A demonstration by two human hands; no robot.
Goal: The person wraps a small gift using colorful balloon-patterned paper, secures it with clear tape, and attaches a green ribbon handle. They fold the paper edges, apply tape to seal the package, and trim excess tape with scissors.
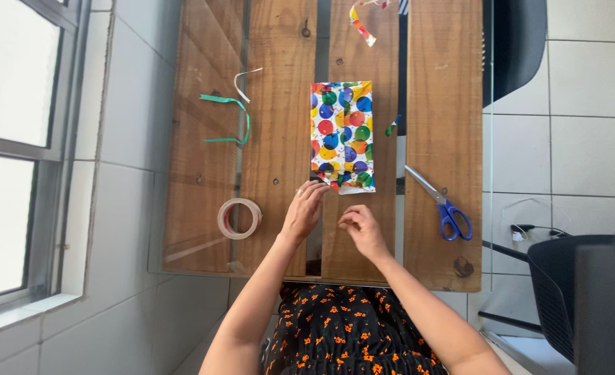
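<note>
A flat parcel wrapped in paper with coloured balloon dots [341, 135] lies on the glass-topped wooden table [439, 90]. My left hand [303, 210] rests on the table with its fingertips touching the parcel's near left corner, where a paper flap sticks out. My right hand [361, 231] hovers just below the parcel with thumb and fingers pinched together; I cannot tell whether a small piece of tape is between them.
A roll of clear tape [239, 218] lies left of my left hand. Blue-handled scissors [441, 203] lie to the right. Green and white ribbon strips [232, 111] and wrapping scraps [360, 22] lie further back. A dark chair [578, 285] stands at the right.
</note>
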